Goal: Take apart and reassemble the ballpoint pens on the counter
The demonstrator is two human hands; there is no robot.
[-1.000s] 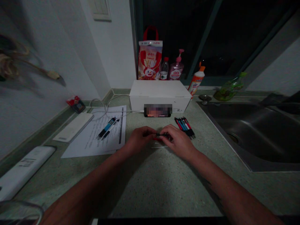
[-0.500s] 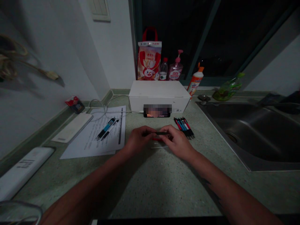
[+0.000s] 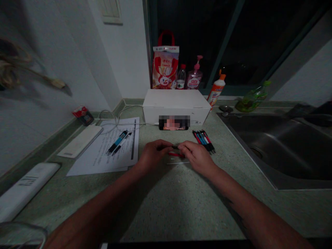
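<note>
Between my two hands is a small dark pen part (image 3: 175, 147), pinched at its left end by my left hand (image 3: 157, 154) and at its right end by my right hand (image 3: 194, 154). Just below it on the counter lies a red pen piece (image 3: 176, 155), partly hidden by my right fingers. A thin white stick (image 3: 177, 163) rests nearer to me. Right of my right hand, several pens (image 3: 204, 141) lie side by side. On the printed paper (image 3: 103, 160) at the left are a blue and black pen (image 3: 117, 142) and a slimmer pen (image 3: 121, 144).
A phone (image 3: 173, 123) leans on a white box (image 3: 176, 107) behind my hands. Bottles and a bag (image 3: 165, 67) stand behind the box. A metal sink (image 3: 285, 148) is at the right. A white power bank (image 3: 80, 141), cables and a power strip (image 3: 28, 186) are left.
My right fingers have closed over more of the dark part and shifted slightly left. More of the red piece now shows. My left hand has hardly moved.
</note>
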